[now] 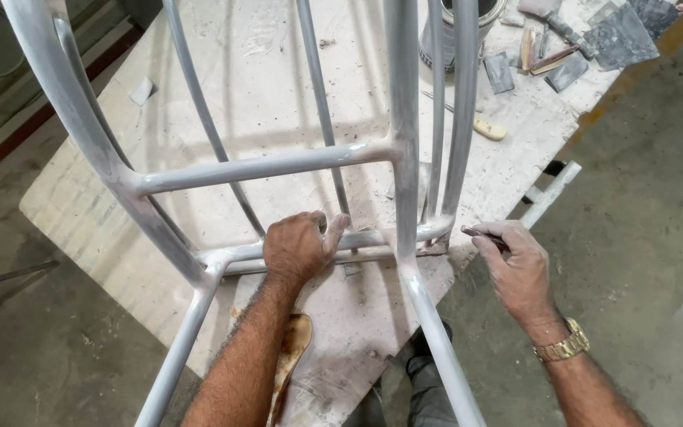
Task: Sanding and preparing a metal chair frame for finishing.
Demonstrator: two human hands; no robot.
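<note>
A grey tubular metal frame (262,168) stands on a dusty white worktable (88,205). My left hand (300,247) is wrapped around a low horizontal bar of the frame, thumb up against a thin upright rod. My right hand (515,269), with a gold wristwatch, pinches a small dark flat tool (480,234) at the frame's lower right corner joint, just beside the bar's end.
At the table's far right lie a metal can (456,35), several putty knives and dark sanding pieces (571,47). A wooden-handled tool (488,126) lies mid-table, a brown-stained scraper (294,344) near my left forearm. Concrete floor surrounds the table; my shoe (428,348) shows below.
</note>
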